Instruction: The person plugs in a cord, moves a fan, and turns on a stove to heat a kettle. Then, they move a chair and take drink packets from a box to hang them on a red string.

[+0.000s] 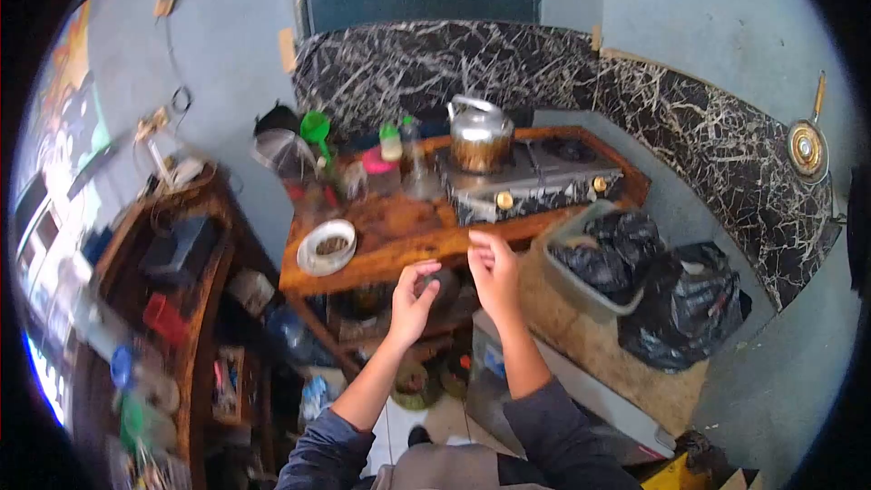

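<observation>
My left hand point(415, 307) is raised in front of the wooden table's point(399, 249) front edge, its fingers loosely curled and apart from the thumb. To its right, my right hand point(494, 274) is held up a little higher with bent, parted fingers. I see nothing in either hand, and a gap lies between them. Nearest on the left of the tabletop is a white dish point(311, 263) with small brown bits in it. Behind my hands a metal kettle point(481, 141) stands on the left burner of a two-burner gas stove point(472, 203) with gold knobs.
Bottles point(417, 163), a pink-lidded container point(379, 161) and a green funnel-like item point(315, 127) stand at the table's back left. On the right, a grey bin point(594, 298) holds black bags, beside another black plastic bag point(685, 313). Cluttered wooden shelves point(204, 295) flank the left.
</observation>
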The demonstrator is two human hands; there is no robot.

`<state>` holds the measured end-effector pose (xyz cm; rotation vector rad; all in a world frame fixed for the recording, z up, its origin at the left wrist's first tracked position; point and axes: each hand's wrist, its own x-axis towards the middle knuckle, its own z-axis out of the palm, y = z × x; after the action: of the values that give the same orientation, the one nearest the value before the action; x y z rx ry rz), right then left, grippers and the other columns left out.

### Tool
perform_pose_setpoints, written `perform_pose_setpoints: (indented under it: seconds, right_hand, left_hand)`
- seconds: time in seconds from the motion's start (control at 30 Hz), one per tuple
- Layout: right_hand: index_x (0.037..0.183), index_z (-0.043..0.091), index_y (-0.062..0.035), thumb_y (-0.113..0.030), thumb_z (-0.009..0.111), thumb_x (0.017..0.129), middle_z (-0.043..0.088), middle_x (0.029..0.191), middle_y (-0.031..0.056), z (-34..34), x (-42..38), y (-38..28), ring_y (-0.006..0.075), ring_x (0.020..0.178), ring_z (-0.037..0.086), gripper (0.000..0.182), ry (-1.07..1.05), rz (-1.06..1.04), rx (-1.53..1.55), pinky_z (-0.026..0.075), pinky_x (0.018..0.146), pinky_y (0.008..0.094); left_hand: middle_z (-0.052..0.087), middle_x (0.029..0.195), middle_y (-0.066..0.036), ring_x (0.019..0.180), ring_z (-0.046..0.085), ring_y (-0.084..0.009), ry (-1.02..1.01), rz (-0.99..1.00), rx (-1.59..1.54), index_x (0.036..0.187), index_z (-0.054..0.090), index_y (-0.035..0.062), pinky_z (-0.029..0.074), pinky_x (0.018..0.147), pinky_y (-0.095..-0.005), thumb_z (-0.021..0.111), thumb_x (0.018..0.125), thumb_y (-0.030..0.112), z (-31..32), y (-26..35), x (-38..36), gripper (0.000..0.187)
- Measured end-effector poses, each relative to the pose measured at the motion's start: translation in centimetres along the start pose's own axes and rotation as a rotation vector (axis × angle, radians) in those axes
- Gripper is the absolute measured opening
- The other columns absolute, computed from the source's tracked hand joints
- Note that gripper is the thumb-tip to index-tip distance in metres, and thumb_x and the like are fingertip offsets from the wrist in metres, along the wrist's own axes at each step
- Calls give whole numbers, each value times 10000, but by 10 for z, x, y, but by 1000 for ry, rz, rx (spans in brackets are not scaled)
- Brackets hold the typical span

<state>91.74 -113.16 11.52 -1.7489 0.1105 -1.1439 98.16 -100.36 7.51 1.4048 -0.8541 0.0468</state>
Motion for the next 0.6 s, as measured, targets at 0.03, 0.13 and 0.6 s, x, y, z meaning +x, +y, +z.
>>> perform_pose_setpoints:
  seconds: [0.03,0.13,0.6]
  right_hand:
    - [931,541,-36,-54,545,736,571,877,109,22,40,24,226,722,572,197,101,-68,-37,446,648,300]
    - [1020,486,-84,-134,568,715,508,1001,123,65,144,78,278,937,486,319,60,44,-611,396,781,370]
    - [1094,438,-110,-151,656,655,465,1101,135,33,359,226,314,1019,448,492,140,-13,-857,410,788,428]
  left_hand:
    - [476,1080,-91,1015,456,-164,-7,79,24,1006,508,21,363,857,-279,489,770,-2,-4,-14,38,238]
    - [518,970,-107,931,502,-204,-48,28,91,974,534,26,390,822,-291,515,753,35,-9,-47,146,222]
    - [418,1119,-131,1052,397,-323,-323,167,703,1073,470,99,352,882,-376,556,724,168,44,-148,376,366]
